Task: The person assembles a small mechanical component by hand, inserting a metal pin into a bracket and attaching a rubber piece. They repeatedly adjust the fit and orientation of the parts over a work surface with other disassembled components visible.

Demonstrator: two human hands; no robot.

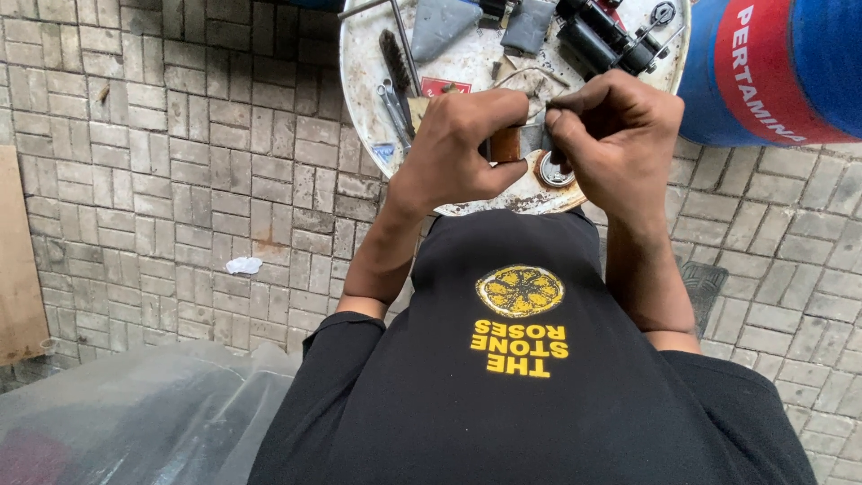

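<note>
A small part [508, 144], brown and rust-toned with a grey metal end, sits pinched between both hands just above the near edge of a round surface [359, 63]. Most of it is hidden by fingers, so its full shape is hard to make out. The left hand [458, 144] closes its fingers around the brown end, thumb beneath. The right hand [615, 135] grips the grey end, its fingertips [566, 121] pressed tight and holding what looks like a thin dark tool, too small to identify.

The surface is a worn, stained white metal disc, its far side cut off by the frame's top. On it lie a wire brush [392, 56], steel wrenches [393, 106], grey cloth [444, 22], a black cylindrical motor-like part [606, 36] and a small round metal ring [554, 171] just below the right hand. A blue and red drum [781, 67] stands to the right, cropped. The floor is grey brick paving [180, 162], with a white scrap [243, 265] lying on it. Clear, crinkled plastic sheet [135, 413] fills the lower left corner. A black shirt [530, 377] with a yellow print fills the foreground.
</note>
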